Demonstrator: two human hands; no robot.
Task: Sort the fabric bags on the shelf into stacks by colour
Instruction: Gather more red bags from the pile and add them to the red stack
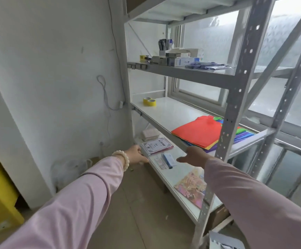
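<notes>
A mixed pile of flat fabric bags (198, 132) lies on the middle board of a grey metal shelf (157, 112), towards its right end. A red bag is on top; yellow, purple, blue and green edges (243, 134) stick out beneath it. My right hand (193, 156) reaches forward with fingers spread, just below the front edge of that board and left of the pile, holding nothing. Further left and lower, my left hand (136, 155), with a bead bracelet at the wrist, hovers near the lower board's front edge, fingers loosely apart and empty.
A yellow tape roll (149, 101) sits at the far left of the middle board. The lower board holds paper packets (157, 145), a pen box (169, 159) and a pink packet (191, 187). Boxes (180, 57) fill the upper board. A perforated upright post (225, 133) crosses in front of the pile.
</notes>
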